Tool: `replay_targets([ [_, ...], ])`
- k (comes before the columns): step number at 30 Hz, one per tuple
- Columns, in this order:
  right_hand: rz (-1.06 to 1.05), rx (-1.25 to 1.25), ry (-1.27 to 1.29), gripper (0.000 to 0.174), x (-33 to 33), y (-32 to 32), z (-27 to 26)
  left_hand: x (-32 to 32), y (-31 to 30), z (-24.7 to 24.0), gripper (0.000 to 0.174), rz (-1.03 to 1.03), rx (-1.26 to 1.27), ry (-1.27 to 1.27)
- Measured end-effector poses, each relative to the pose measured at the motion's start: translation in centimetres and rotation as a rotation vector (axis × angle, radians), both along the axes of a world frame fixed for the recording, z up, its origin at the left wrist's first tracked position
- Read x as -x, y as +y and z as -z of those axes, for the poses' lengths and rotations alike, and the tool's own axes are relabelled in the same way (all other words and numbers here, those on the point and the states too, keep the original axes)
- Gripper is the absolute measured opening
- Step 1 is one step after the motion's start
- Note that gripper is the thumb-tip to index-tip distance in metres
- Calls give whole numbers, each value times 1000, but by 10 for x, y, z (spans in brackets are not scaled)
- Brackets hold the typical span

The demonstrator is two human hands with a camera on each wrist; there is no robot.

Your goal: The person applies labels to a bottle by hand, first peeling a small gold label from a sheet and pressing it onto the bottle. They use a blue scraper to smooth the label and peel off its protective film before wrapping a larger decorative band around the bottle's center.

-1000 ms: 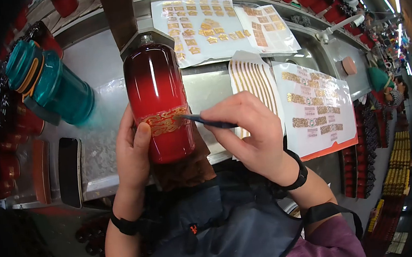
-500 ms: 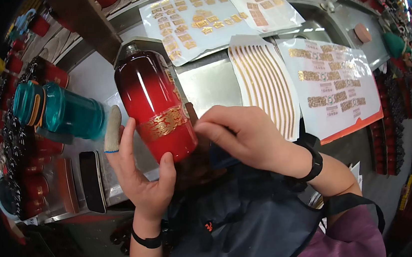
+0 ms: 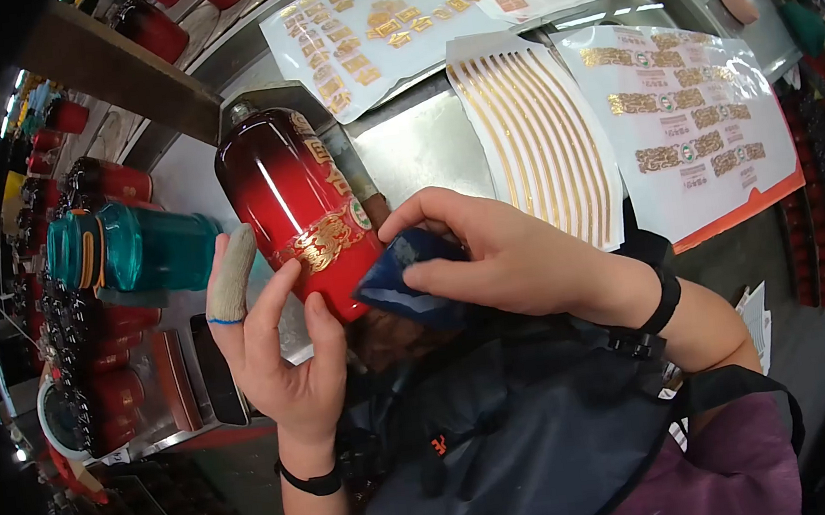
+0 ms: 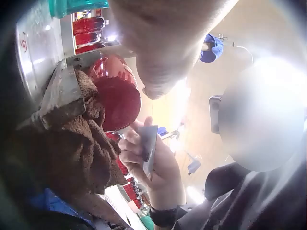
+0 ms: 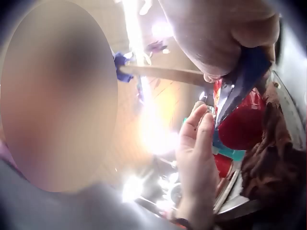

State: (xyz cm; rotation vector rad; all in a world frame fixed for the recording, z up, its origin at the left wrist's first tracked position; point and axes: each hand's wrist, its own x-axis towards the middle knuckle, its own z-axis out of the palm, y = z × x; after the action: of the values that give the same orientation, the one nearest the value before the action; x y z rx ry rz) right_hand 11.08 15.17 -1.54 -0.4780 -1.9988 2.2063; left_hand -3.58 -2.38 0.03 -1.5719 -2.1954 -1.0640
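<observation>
A glossy red bottle (image 3: 275,196), dark toward its neck, lies tilted with a gold patterned band (image 3: 323,242) round its lower part and gold characters along its right side. My left hand (image 3: 289,371) is at its lower left, middle finger and thumb extended to the glass. A beige finger cot (image 3: 232,281) covers the index finger, which points up beside the bottle. My right hand (image 3: 524,261) pinches a flat dark blue scraper (image 3: 402,271) near the bottle's lower right. In the left wrist view the scraper (image 4: 149,143) stands just off the bottle's base (image 4: 120,103).
A brown towel (image 4: 91,139) lies under the bottle's base. Sheets of gold stickers (image 3: 387,19), gold strips (image 3: 541,143) and patterned bands (image 3: 680,119) lie beyond and to the right. A teal water bottle (image 3: 155,249) and a phone (image 3: 219,378) sit left.
The bottle has rolled leftward, bringing gold characters and a round emblem into view. My left hand has loosened from its side. The scraper has turned from edge-on to flat. The head view has shifted.
</observation>
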Motion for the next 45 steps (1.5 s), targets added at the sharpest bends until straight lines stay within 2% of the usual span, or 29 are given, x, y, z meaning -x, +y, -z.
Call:
replay_targets([
  [1, -35, 117, 8, 29, -1, -2, 3, 1, 1, -1, 30, 5, 8, 6],
  [2, 49, 176, 99, 33, 2, -7, 7, 1, 1, -1, 29, 3, 10, 3],
  [5, -11, 181, -34, 30, -1, -1, -6, 1, 1, -2, 26, 4, 12, -14],
  [18, 46, 306, -76, 29, 3, -10, -6, 1, 6, -4, 25, -7, -37, -93],
  [21, 58, 263, -71, 29, 2, -13, -4, 1, 6, -4, 25, -6, -29, -88],
  [29, 78, 376, -82, 31, 1, -17, -5, 2, 6, -4, 26, 6, -24, -80],
  [45, 95, 426, -93, 32, 0, -22, -4, 5, 4, -4, 29, 11, -8, -83],
])
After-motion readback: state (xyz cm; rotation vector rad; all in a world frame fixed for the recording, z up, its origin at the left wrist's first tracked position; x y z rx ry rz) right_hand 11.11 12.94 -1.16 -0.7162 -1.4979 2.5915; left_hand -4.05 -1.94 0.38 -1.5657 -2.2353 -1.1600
